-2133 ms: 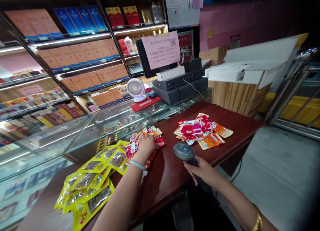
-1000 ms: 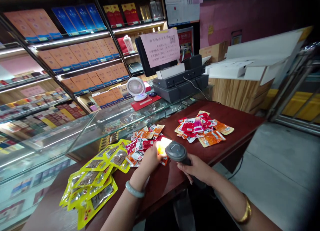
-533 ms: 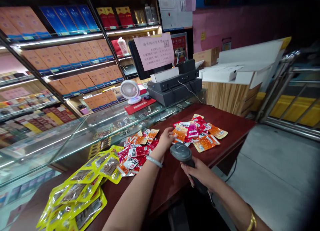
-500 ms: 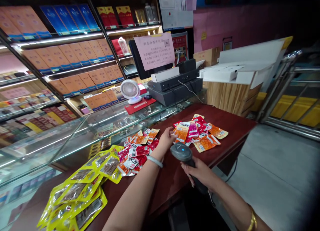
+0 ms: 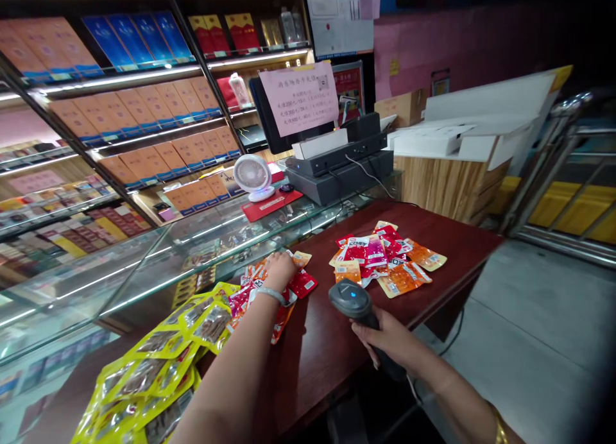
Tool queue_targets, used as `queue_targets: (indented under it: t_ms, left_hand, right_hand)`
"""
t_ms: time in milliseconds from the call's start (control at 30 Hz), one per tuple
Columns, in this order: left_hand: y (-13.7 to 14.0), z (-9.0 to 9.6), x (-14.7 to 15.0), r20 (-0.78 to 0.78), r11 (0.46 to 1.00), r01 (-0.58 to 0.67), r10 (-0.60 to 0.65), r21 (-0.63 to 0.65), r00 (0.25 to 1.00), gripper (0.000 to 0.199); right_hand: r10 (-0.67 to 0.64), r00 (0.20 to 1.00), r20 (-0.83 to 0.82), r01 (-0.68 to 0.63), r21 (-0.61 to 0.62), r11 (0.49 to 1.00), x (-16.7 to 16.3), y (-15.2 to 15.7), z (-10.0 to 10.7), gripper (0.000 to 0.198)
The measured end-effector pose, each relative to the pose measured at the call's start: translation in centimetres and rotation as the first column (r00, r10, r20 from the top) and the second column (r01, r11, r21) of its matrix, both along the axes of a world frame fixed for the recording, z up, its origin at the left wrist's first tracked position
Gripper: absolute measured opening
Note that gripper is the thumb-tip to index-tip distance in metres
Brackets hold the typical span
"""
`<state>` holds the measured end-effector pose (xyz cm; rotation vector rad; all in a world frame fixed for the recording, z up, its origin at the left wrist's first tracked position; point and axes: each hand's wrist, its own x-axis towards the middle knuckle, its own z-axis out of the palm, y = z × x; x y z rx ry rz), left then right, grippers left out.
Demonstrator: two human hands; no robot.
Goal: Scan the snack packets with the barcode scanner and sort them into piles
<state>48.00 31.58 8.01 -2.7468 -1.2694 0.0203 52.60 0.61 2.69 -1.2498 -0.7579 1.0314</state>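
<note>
Right hand [image 5: 387, 336] grips one scanner [image 5: 351, 298]; left [image 5: 280, 271] perhaps touches one sachet pile [image 5: 302, 284].

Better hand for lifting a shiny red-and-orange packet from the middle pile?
Likely the left hand: it's at that pile, while the right hand grips the dark-grey plastic barcode scanner.

Red and orange packets [image 5: 370, 254] lie heaped near a tilted grey scanner [image 5: 351, 298].

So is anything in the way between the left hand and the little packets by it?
Nothing visible: the left hand is right at the left packets. The scanner, in the right hand, is off to the side, and the yellow bags lie beside those packets.
</note>
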Motion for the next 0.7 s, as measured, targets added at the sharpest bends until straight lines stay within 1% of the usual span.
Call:
queue_targets:
  t_ms: [67,133,233,300,433,500,567,633,700]
  left_hand:
    - [0.1,0.1,0.1,-0.009,0.998,0.063,-0.062,0.011,0.998,0.05]
    - [-0.1,0.2,-0.1,0.026,0.992,0.123,-0.124,0.026,0.992,0.053]
    - [-0.7,0.3,-0.5,0.137,0.976,0.214,-0.218,0.044,0.966,0.049]
    - [-1.3,0.3,-0.7,0.224,0.966,0.258,-0.257,0.027,0.94,0.046]
    - [-2.6,0.1,-0.9,0.361,0.937,0.33,-0.272,-0.111,0.892,0.046]
    - [-3.3,0.0,-1.1,0.384,0.92,0.368,-0.293,-0.136,0.875,0.043]
    - [-3.9,0.0,-1.3,0.397,0.914,0.385,-0.307,-0.132,0.865,0.04]
    - [-4.3,-0.2,-1.4,0.427,0.909,0.388,-0.292,-0.156,0.856,0.041]
    - [-4.8,-0.6,-1.1,0.489,0.894,0.386,-0.238,-0.228,0.839,0.045]
  right_hand:
    - [-0.004,1.0,-0.003,0.004,-0.004,1.0,0.0,0.1,0.0,0.052]
    - [-0.011,1.0,-0.01,0.011,-0.008,1.0,-0.1,0.2,0.2,0.053]
    - [-0.034,0.999,-0.028,0.034,-0.008,0.999,-0.1,0.5,0.7,0.056]
    - [-0.034,0.999,-0.036,0.034,-0.001,0.999,0.0,0.7,1.3,0.056]
    - [-0.065,0.998,-0.027,0.066,0.045,0.997,0.2,1.1,2.4,0.051]
    - [-0.106,0.994,-0.03,0.108,0.076,0.991,0.4,1.3,2.7,0.05]
    - [-0.124,0.991,-0.045,0.127,0.082,0.988,0.6,1.3,2.8,0.048]
    - [-0.122,0.991,-0.052,0.125,0.064,0.99,0.7,1.3,2.7,0.048]
    - [-0.11,0.993,-0.051,0.112,0.052,0.992,0.8,1.2,2.6,0.048]
